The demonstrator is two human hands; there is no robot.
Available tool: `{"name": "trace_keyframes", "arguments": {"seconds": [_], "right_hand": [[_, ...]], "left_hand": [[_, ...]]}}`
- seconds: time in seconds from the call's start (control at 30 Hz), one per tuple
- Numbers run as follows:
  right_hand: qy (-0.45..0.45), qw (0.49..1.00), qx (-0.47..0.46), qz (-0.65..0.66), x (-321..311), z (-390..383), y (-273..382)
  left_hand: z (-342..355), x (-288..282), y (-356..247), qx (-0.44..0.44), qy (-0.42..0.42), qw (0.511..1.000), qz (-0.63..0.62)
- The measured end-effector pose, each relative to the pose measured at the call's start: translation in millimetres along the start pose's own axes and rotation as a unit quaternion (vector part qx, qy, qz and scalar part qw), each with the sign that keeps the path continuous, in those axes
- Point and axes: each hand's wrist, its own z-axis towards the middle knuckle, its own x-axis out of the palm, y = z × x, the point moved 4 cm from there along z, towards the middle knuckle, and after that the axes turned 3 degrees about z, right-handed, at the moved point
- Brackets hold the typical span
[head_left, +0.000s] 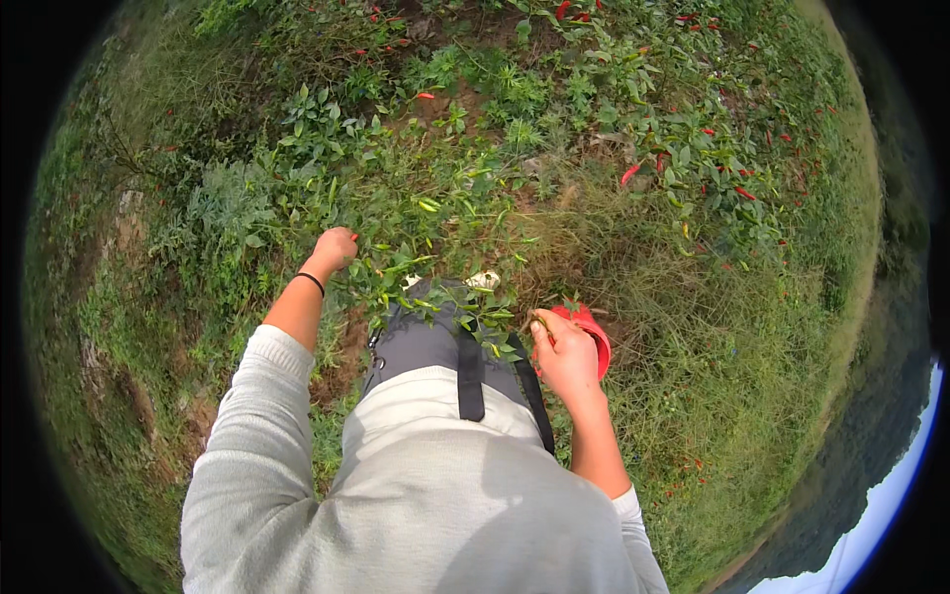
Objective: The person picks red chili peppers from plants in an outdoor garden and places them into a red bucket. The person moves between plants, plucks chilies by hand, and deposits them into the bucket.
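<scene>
My left hand (336,248) is closed at the left edge of a pepper plant (411,282) with pale green chili peppers. A small red spot shows at its fingertips, too small to name. On the right, my right hand (568,358) pinches a thin greenish-brown stem (539,323) between thumb and fingers. Just behind that hand is a red bucket (601,346), partly covered by it; its contents are hidden. Leafy branches of the plant hang in front of my grey trousers (421,342).
Red chili peppers (630,174) hang on plants at the upper right. One more red chili pepper (426,96) shows near bare soil ahead. Dry, tangled grass (643,247) grows beyond the bucket. Black straps (470,376) hang at my waist.
</scene>
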Motion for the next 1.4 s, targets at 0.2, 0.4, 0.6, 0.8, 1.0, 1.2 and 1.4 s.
{"name": "trace_keyframes", "arguments": {"seconds": [0.2,0.4,0.6,0.8,1.0,1.2,1.4], "right_hand": [[-0.029,0.999,0.018,0.004,-24,9,-23],[-0.016,0.999,0.033,0.0,-38,42,-16],[0.021,0.997,0.066,-0.028,-60,104,-4],[-0.013,0.994,0.102,-0.032,-88,174,6],[0.002,0.99,0.139,-0.005,-99,205,14],[-0.014,0.984,0.177,-0.004,-105,217,17],[-0.064,0.982,0.178,0.033,-112,217,22]], "left_hand": [[-36,-56,-56,0.02,0.015,0.91,-0.414],[-55,-144,-167,0.184,0.029,0.779,-0.599],[118,-130,-150,-0.091,-0.053,0.691,-0.715],[216,-89,-184,-0.241,-0.018,0.565,-0.789],[237,-99,-202,-0.273,-0.039,0.54,-0.795],[264,-99,-182,-0.258,-0.09,0.815,-0.512],[321,-115,-96,0.023,0.027,0.892,0.451]]}}
